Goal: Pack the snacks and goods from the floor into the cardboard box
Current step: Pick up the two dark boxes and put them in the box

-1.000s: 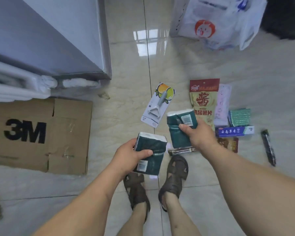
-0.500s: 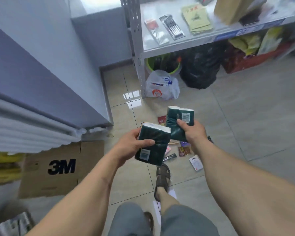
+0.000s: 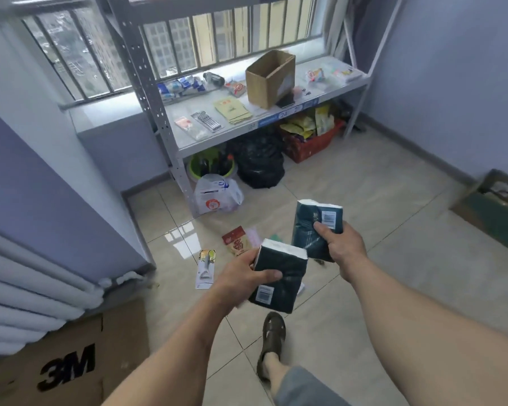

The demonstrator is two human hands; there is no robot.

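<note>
My left hand (image 3: 241, 281) grips a dark green tissue pack (image 3: 279, 276) with a white top and a barcode label. My right hand (image 3: 342, 244) holds a second dark green tissue pack (image 3: 311, 227), raised a little higher and to the right. Both packs hang well above the floor. On the tiles below lie a red snack bag (image 3: 236, 240) and a carded peeler (image 3: 206, 268); the other goods are hidden behind my hands. A brown 3M cardboard box (image 3: 79, 358) stands at the lower left. An open cardboard box (image 3: 269, 79) sits on the shelf.
A grey metal shelf rack (image 3: 194, 133) stands ahead under a barred window, with a white plastic bag (image 3: 217, 197), a black bag (image 3: 260, 165) and a red basket (image 3: 314, 145) beneath it. Another box (image 3: 493, 206) sits at the right wall. My sandalled foot (image 3: 272, 335) is below.
I have stood up: the view rose from the floor to the shelf and window. Both hands lifted the tissue packs off the floor and carry them higher, the right one shifted rightward.
</note>
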